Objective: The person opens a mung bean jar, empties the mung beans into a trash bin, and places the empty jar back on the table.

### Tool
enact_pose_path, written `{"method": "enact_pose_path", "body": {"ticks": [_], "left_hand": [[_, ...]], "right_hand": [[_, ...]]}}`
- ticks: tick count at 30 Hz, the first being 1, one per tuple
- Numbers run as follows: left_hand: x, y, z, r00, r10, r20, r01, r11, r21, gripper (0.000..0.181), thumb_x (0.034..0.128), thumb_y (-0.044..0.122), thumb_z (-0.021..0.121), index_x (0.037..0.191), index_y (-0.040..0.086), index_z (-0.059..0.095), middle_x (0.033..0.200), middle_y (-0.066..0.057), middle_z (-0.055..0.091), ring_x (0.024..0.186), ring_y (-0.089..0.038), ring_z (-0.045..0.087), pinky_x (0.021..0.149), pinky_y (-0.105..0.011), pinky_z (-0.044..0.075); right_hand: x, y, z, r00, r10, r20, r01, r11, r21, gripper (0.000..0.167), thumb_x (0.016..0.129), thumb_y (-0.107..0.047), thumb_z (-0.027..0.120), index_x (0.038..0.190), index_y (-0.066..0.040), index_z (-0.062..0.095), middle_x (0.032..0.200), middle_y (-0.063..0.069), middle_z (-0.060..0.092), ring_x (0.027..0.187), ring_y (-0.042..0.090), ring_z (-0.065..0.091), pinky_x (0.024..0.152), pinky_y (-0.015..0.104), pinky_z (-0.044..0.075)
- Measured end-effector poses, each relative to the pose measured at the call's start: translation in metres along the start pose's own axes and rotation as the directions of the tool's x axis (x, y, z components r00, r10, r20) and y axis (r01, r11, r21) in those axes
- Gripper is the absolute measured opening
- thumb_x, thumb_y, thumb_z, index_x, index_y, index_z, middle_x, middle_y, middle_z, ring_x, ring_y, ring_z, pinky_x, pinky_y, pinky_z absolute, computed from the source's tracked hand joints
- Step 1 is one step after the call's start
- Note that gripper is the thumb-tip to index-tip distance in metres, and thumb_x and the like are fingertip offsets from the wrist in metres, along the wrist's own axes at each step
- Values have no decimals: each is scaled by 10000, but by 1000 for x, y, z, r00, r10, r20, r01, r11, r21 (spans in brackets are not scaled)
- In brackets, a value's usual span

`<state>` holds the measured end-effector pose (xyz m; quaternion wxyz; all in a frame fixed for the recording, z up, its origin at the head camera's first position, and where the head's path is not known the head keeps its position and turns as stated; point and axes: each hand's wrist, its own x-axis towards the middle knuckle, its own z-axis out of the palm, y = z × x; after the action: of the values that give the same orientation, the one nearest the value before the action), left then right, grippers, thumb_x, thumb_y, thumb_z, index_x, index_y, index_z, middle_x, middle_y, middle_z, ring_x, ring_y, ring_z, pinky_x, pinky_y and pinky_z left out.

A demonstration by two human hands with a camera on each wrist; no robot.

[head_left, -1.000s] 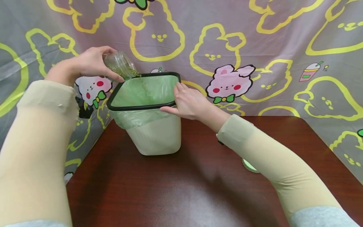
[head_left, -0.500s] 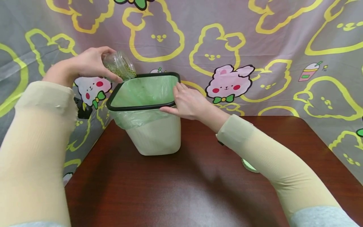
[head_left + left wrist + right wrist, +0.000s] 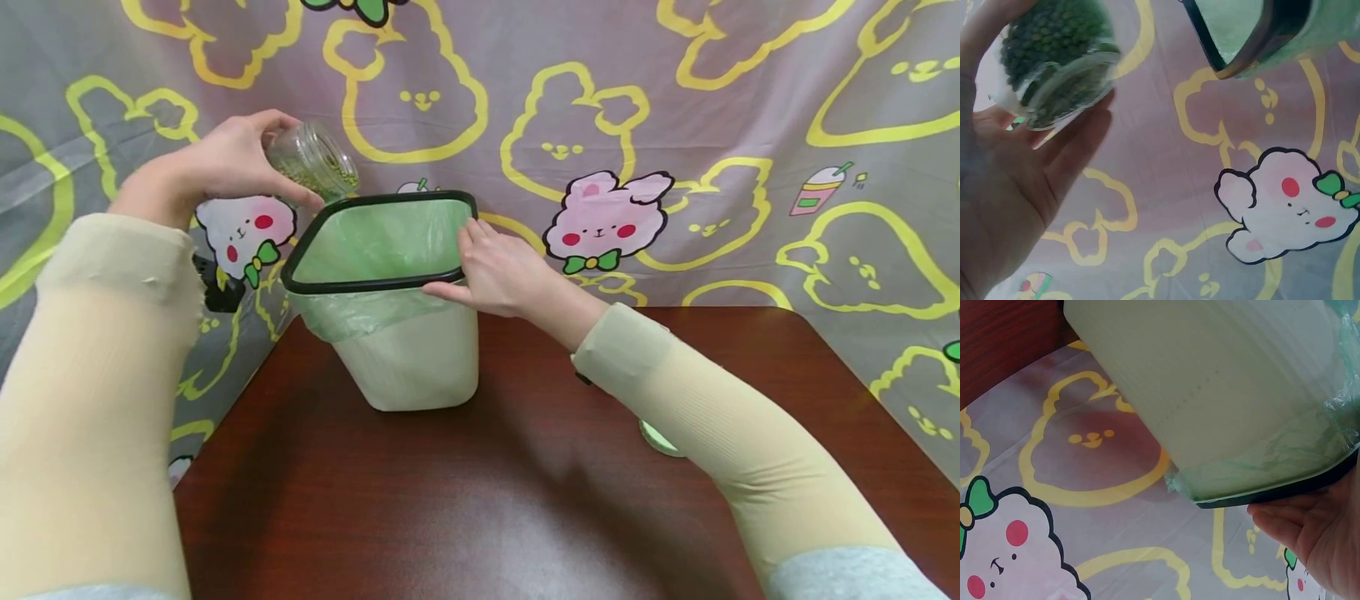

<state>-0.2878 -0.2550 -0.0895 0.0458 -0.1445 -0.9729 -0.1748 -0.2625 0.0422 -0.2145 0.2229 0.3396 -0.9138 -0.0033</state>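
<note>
My left hand [image 3: 232, 162] grips a clear glass jar [image 3: 309, 158] tipped on its side, mouth toward the right. Small green beans [image 3: 1054, 31] fill part of it, some lying near the mouth. The jar is at the back left corner of a pale trash can [image 3: 420, 358], just above its black rim [image 3: 360, 286]. A green plastic liner [image 3: 427, 233] covers the can's inside and folds over the rim. At the can's right front corner, my right hand [image 3: 498, 267] rests against the rim, thumb stretched along the front. What lies at the can's bottom is hidden.
The can stands on a dark brown table [image 3: 465, 492]. Behind my right forearm a round pale green lid [image 3: 658, 437] lies partly hidden. A patterned curtain [image 3: 510, 100] hangs directly behind the table and along its sides.
A second ago beans were pouring from the jar's mouth into the can; now none are seen falling. My left hand has lifted the jar slightly up and left. The right hand stays put.
</note>
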Motion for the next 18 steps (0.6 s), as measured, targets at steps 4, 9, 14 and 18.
{"method": "enact_pose_path", "body": {"ticks": [4, 9, 14, 18], "left_hand": [[1, 0, 1, 999, -5, 47, 4, 1000, 19, 1090, 726, 331, 865, 1513, -5, 191, 1481, -334, 268, 1294, -475, 321, 975, -636, 331], [3, -1, 3, 997, -8, 73, 7, 1000, 15, 1061, 731, 317, 863, 1501, -11, 210, 1427, -337, 340, 1203, -445, 398, 926, -590, 391], [3, -2, 5, 999, 6, 41, -6, 1000, 13, 1062, 726, 330, 864, 1505, 1, 223, 1414, -328, 363, 1178, -424, 413, 891, -555, 395], [0, -4, 4, 999, 6, -49, -8, 1000, -26, 1047, 720, 309, 868, 1506, 18, 241, 1396, -296, 393, 1180, -416, 418, 878, -555, 387]], "right_hand": [[0, 0, 0, 1000, 5, 4, -5, 1000, 4, 722, 898, -676, 482, 967, 41, 528, 963, 146, 509, 906, 275, 526, 764, 383, 514], [0, 0, 1, 1000, 7, 7, -7, 1000, 3, 723, 899, -676, 480, 972, 41, 529, 959, 141, 505, 896, 269, 522, 757, 378, 515], [0, 0, 2, 1000, 5, 3, -5, 1000, 1, 725, 896, -677, 485, 971, 43, 534, 957, 142, 508, 889, 269, 526, 750, 375, 518], [1, 0, 2, 1000, 1, -5, -1, 1000, 2, 727, 895, -677, 487, 972, 44, 535, 961, 146, 510, 891, 272, 525, 747, 379, 518]]}}
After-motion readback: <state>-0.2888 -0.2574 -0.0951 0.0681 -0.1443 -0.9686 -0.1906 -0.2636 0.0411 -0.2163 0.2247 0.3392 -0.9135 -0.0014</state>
